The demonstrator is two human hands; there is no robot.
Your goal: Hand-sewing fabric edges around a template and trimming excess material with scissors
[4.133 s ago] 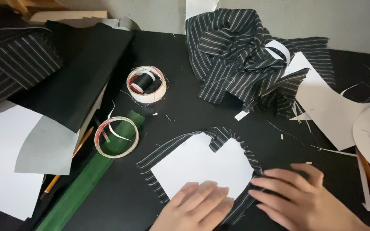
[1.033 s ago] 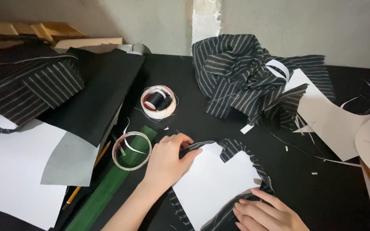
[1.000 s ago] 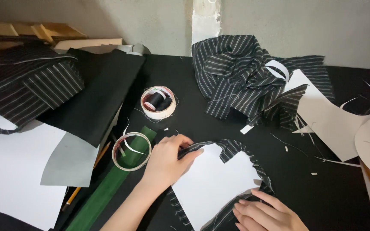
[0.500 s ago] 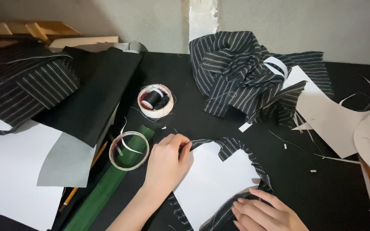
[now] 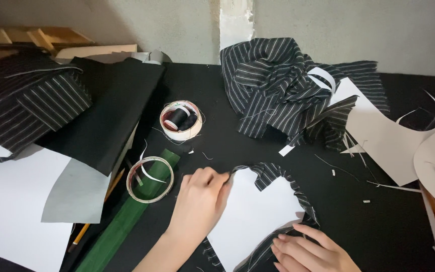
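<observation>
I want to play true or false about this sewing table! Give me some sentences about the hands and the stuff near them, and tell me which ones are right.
1. The left hand pinches the edge of the striped fabric folded around the white paper piece. True.
2. The right hand is lifted high above the table. False: it rests low on the fabric at the paper's lower edge.
3. A tape ring lies on a green strip. True.
4. The spool of black thread sits inside a square box. False: it sits in a round white roll.
5. A yellow pencil lies left of the green strip. True.
</observation>
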